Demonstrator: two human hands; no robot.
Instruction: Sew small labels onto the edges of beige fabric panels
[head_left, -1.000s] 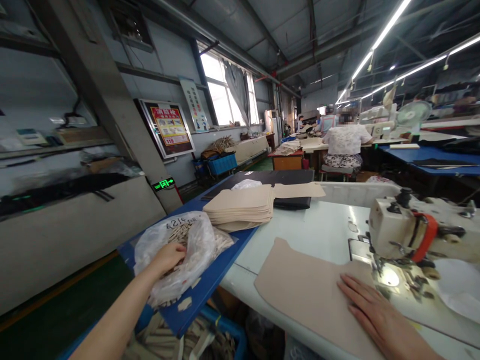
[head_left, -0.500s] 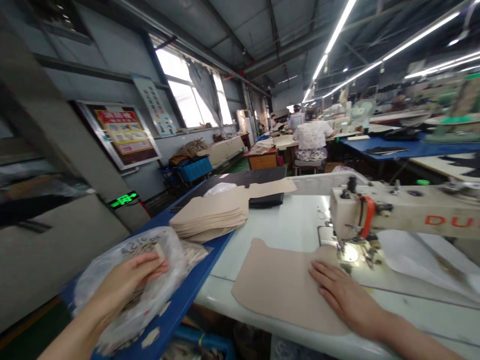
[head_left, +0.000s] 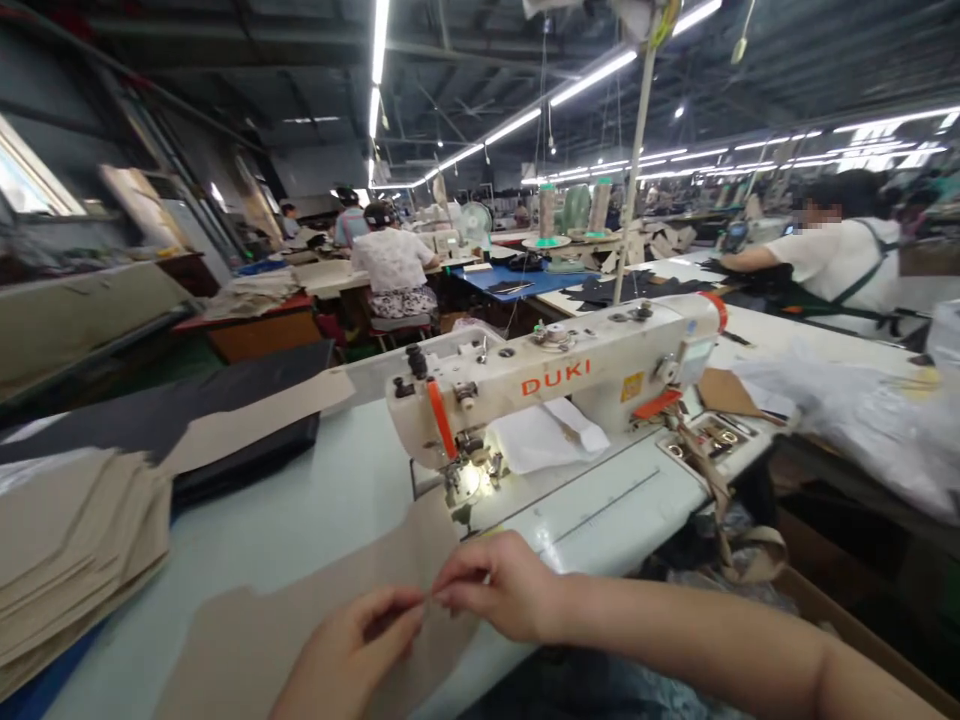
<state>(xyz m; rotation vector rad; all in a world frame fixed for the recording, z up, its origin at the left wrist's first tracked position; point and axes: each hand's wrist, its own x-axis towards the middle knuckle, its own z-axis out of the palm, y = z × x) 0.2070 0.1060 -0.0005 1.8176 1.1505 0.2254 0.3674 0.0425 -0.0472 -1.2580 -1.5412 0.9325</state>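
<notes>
Both hands meet low in the middle, over a flat beige fabric piece [head_left: 300, 620] lying on the white sewing table [head_left: 300, 510]. My left hand [head_left: 352, 650] and my right hand [head_left: 499, 585] each pinch, fingertips nearly touching; whatever small thing sits between them is too small to make out. Just behind the hands stands the cream DUKI sewing machine [head_left: 555, 385], its needle lamp lit.
A stack of beige cut pieces [head_left: 67, 540] lies at the left, with dark fabric [head_left: 187, 410] behind it. White plastic sheeting [head_left: 847, 420] covers the table's right side. Other people sit at machines further back and at the right.
My left hand left the plastic bag at the left and came to the middle. My right hand lifted off the fabric into a pinch. The view swung right.
</notes>
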